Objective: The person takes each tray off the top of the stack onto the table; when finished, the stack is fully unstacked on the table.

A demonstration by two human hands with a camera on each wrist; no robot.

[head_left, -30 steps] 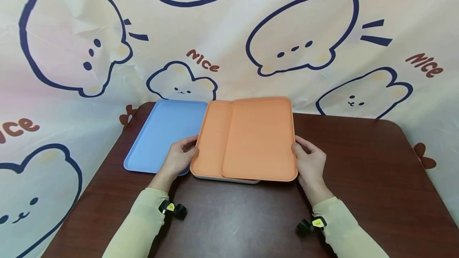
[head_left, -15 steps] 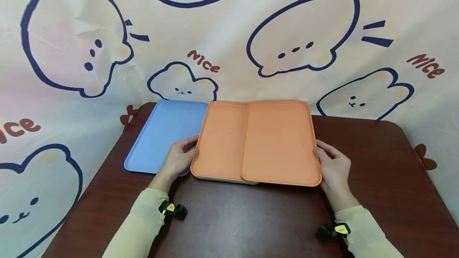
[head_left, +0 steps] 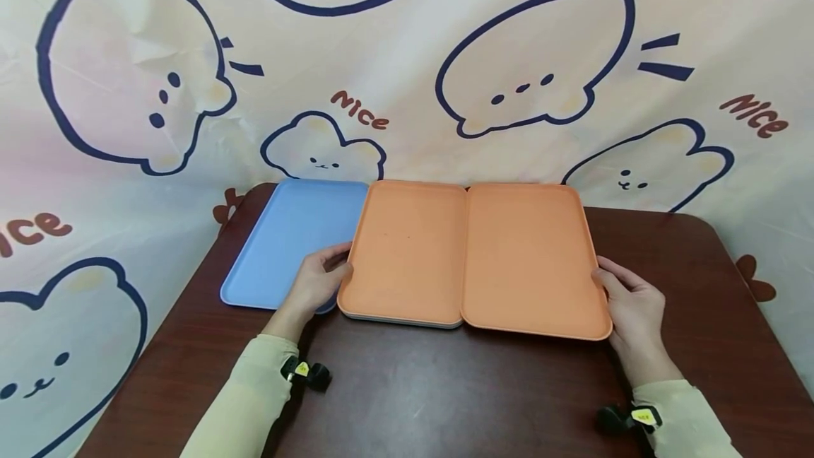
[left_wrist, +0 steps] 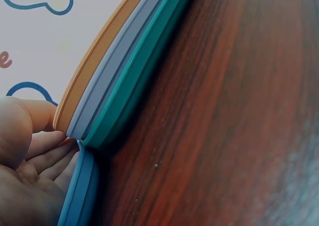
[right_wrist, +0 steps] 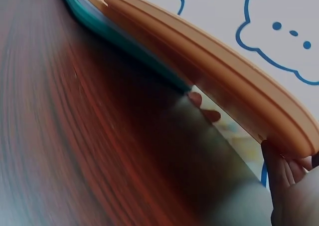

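Note:
A rectangular orange tray [head_left: 407,260] lies on top of a stack, with a lavender-grey tray [left_wrist: 114,69] and a green tray [left_wrist: 132,81] under it. My left hand [head_left: 314,280] holds the stack's left edge, the thumb at the orange rim and the fingers partly hidden beside the lower trays. To the right, a second orange tray [head_left: 534,260] is gripped at its right edge by my right hand [head_left: 638,313], thumb on the rim and fingers underneath. In the right wrist view, this tray is raised above the table, its left edge meeting the stack's right edge.
A blue tray [head_left: 299,239] rests on the dark brown table [head_left: 407,387], left of the stack and next to my left hand. Behind the table hangs a cream cloth [head_left: 407,55] printed with cartoon bears. Each wrist carries a small black camera [head_left: 318,377].
My right hand has moved right, sliding the upper orange tray off the stack until the lower orange tray shows fully. The left hand and the blue tray have stayed in place.

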